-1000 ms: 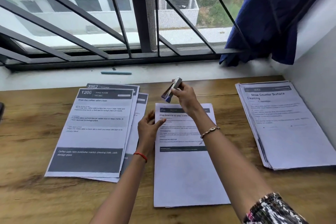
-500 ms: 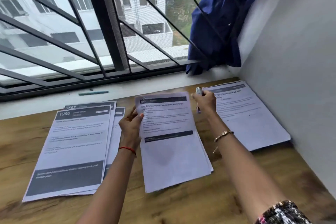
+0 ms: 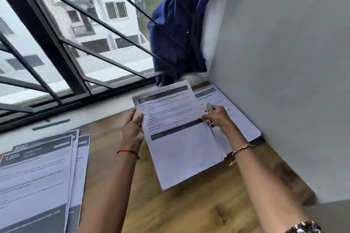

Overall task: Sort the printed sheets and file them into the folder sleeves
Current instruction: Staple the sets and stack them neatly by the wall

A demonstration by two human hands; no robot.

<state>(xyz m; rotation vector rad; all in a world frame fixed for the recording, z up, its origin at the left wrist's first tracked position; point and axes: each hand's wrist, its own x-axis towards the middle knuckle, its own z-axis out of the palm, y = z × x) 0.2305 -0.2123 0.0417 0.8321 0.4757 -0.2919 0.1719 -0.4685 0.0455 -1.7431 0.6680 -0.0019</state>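
A thin bundle of printed sheets is lifted off the wooden table, tilted toward me. My left hand grips its left edge. My right hand pinches its right edge while also holding a small metal stapler upright in the fingers. A fanned pile of printed sheets headed 1206 and 3562 lies on the table at the left. Another stack of sheets lies by the wall at the right, partly hidden behind the lifted bundle. No folder is visible.
A grey wall bounds the table on the right. A barred window runs along the back, with a teal pen on its sill. A blue curtain hangs bunched in the corner.
The bundle lay flat on the table a second ago; my left hand lifted it and my right hand, still with the stapler, has now taken its right edge. My view turned right.
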